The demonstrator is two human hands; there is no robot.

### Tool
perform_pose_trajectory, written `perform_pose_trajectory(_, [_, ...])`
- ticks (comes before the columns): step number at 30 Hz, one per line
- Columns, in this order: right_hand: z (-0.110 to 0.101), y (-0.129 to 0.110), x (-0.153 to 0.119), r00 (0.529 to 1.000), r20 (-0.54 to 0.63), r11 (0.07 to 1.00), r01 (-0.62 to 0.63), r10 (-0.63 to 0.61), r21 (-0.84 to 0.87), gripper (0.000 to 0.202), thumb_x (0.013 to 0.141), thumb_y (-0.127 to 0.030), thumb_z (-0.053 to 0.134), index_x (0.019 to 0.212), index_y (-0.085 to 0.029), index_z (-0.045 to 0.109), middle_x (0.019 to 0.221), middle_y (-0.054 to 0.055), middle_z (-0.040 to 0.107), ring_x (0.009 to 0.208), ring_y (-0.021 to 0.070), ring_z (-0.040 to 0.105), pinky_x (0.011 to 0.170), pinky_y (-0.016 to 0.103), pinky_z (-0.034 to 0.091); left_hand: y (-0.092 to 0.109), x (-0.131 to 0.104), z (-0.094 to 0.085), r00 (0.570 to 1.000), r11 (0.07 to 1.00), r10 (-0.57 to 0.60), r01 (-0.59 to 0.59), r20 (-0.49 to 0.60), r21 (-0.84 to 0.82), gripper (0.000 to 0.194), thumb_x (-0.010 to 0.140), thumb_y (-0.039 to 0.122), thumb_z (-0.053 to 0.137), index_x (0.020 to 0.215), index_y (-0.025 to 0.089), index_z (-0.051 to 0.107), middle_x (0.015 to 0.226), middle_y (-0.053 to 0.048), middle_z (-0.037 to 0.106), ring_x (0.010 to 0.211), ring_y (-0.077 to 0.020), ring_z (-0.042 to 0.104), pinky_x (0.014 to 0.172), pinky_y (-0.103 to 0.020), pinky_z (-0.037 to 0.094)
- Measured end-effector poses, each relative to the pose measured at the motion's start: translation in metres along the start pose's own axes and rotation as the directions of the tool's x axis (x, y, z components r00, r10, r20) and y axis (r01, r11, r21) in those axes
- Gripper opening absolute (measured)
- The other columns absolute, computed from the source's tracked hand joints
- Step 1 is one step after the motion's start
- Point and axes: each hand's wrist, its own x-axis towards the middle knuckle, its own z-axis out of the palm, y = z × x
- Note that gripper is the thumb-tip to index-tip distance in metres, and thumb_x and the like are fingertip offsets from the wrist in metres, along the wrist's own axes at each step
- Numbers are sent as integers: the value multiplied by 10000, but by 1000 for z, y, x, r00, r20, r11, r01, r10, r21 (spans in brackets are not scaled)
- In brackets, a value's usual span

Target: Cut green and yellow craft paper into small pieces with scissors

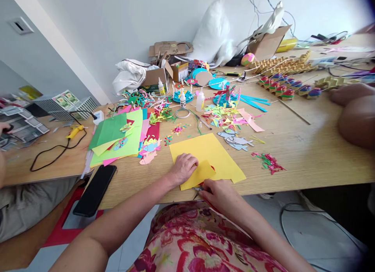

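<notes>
A large yellow paper sheet lies near the table's front edge, with a cut corner at its lower right. Over it is a smaller yellow paper piece, pinched at its upper left by my left hand. My right hand is closed around scissors, just below that piece at the table edge. The dark metal of the scissors points left, and my fingers cover most of the handles. Bits of red show beside the small piece; what they belong to is mostly hidden.
Coloured paper sheets and fish cutouts lie left, beyond a black phone. Grey fish cutouts and shredded paper lie right. Glue bottles stand behind. People sit on both sides; a knee shows right.
</notes>
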Motion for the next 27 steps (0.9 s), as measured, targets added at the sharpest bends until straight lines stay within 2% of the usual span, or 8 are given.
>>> perform_pose_trajectory(9, [7,-7,9,998,18,998,60,-61,30,183,769,-246,494,689,-163,636,632,47,651,548,133,529,478,220,252,3,0,-2,1000,1000,-6,5,24,30,72,801,198,471,838,204,532,866,-16,557,848,-166,462,760,-295,355])
perform_pose_trajectory(27, [12,-6,10,997,35,994,62,-65,88,171,751,-239,511,674,-163,643,614,36,644,512,115,480,466,213,242,6,0,-4,998,997,-35,31,50,65,118,827,222,425,850,208,540,877,-14,550,853,-166,449,765,-303,356])
